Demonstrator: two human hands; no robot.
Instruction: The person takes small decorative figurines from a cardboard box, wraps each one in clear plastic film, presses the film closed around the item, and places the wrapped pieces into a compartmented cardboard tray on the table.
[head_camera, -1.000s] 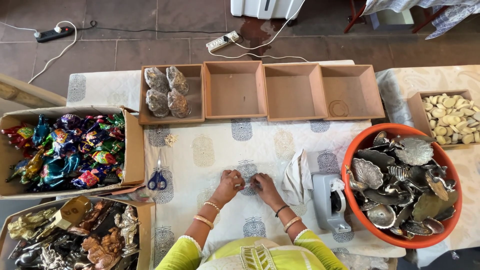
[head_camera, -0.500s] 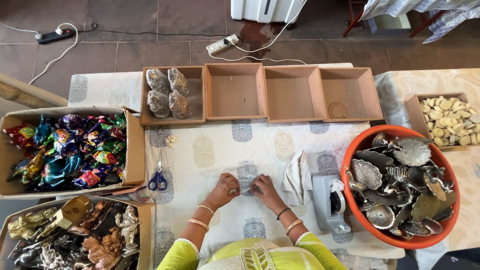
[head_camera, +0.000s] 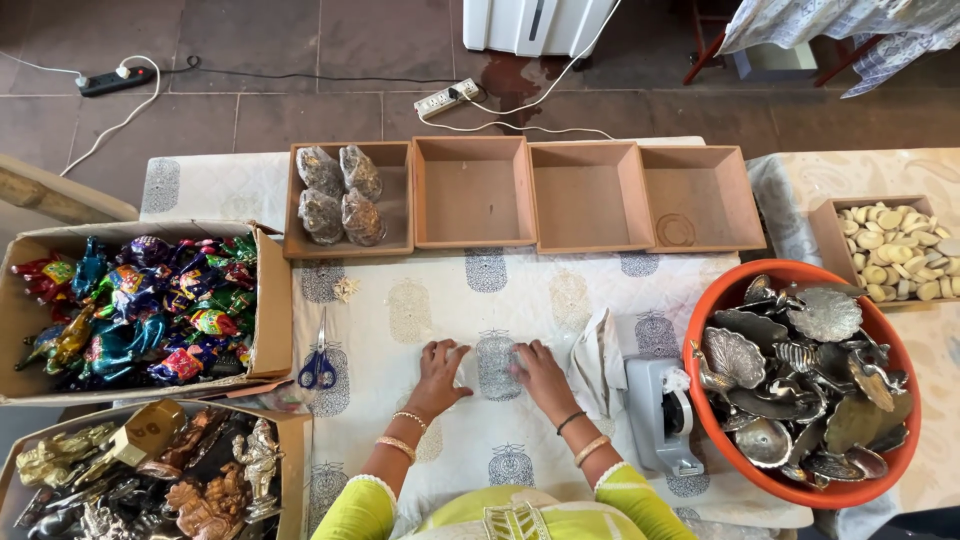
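- Clear plastic sheet (head_camera: 492, 366) lies flat on the printed tablecloth (head_camera: 420, 310), stretched between the two hands, its ends under the fingertips.
- Left hand (head_camera: 438, 366) rests palm down at the sheet's left end, fingers (head_camera: 446, 350) slightly spread and pressing on the sheet; two bangles sit on the wrist.
- Right hand (head_camera: 540, 368) lies palm down at the sheet's right end, fingers (head_camera: 522, 358) curled close together over a small, pale thing on the sheet; what it is cannot be told.
- Just right of the right hand's fingers lies a crumpled white cloth (head_camera: 598, 360), and beyond it a grey tape dispenser (head_camera: 662, 416).
- Left of the left hand's fingers, well apart, blue-handled scissors (head_camera: 319, 365) lie on the tablecloth.
- Beyond the fingertips of both hands stands a row of four wooden trays (head_camera: 590, 195); the leftmost holds four wrapped bundles (head_camera: 340, 195).
- Far right of the fingers, an orange tub (head_camera: 740, 470) holds silver-coloured metal dishes and figures (head_camera: 800, 370).
- Far left, one cardboard box (head_camera: 268, 310) holds bright coloured figurines (head_camera: 140, 310), and another nearer box holds brass-coloured figures (head_camera: 180, 470).
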